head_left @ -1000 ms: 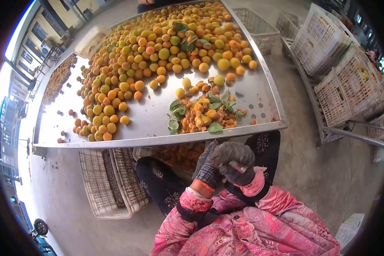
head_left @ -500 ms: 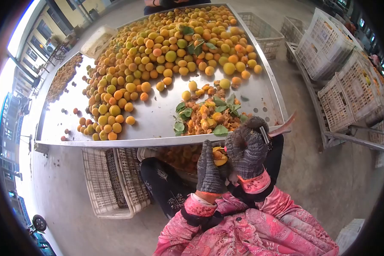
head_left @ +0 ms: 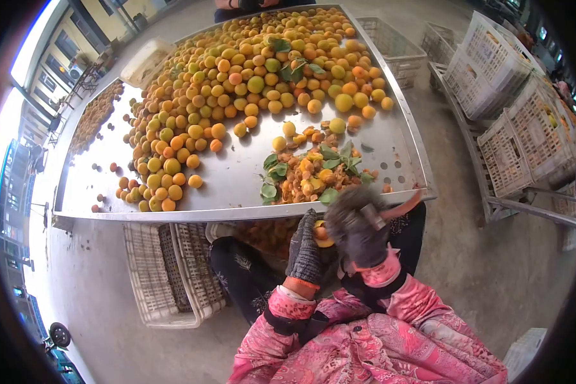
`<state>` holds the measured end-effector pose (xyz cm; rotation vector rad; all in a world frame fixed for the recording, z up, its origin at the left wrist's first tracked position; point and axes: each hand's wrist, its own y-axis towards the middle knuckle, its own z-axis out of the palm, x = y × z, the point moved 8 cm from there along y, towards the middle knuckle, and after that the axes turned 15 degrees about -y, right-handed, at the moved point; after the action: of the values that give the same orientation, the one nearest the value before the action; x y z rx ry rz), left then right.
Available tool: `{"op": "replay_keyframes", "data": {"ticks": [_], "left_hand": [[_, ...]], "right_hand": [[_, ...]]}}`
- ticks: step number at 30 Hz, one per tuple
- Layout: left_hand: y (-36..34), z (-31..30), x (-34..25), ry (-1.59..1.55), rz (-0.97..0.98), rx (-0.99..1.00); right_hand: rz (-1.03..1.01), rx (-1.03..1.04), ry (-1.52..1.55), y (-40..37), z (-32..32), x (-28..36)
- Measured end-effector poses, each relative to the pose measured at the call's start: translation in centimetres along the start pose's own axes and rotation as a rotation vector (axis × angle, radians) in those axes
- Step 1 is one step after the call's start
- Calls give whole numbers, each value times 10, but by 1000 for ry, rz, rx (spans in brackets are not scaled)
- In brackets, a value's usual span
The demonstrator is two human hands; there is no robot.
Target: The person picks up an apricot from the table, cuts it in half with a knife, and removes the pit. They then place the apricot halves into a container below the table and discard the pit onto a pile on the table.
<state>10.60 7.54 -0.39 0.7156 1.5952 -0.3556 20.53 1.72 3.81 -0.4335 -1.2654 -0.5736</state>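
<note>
My left hand, in a dark grey knit glove, is closed on a yellow-orange apricot that looks cut open. Close beside the fruit, my right hand is gloved too and smeared by motion. Its fingers are wrapped round a tool with a curved reddish handle and a metal part; its working end is hidden. Just beyond both hands, on the metal table, lies a heap of brownish apricot scraps with green leaves. Below the table edge, a container of apricot pieces shows partly.
Whole apricots cover much of the raised-edge table. White plastic crates stand on the floor at left. More crates are stacked on a cart at right. Another person's hands show at the far edge.
My right hand has moved slightly left and down, with the tool, closer over the apricot. My left hand has shifted a little left, with the fruit still in it.
</note>
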Motion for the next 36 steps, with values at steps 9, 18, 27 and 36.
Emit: {"op": "replay_keyframes", "data": {"ticks": [9, 18, 27, 36], "left_hand": [[-12, -3, 42, -1044, -682, -485], [-13, -17, 54, -1049, -568, -520], [-48, -78, 105, -628, -551, -318], [5, -108, 26, 50, -205, -38]], "right_hand": [[-582, 262, -1056, -11, 33, 32], [-440, 376, -905, -10, 35, 16], [-509, -21, -942, 56, -6, 21], [-192, -141, -967, 56, -50, -2]]}}
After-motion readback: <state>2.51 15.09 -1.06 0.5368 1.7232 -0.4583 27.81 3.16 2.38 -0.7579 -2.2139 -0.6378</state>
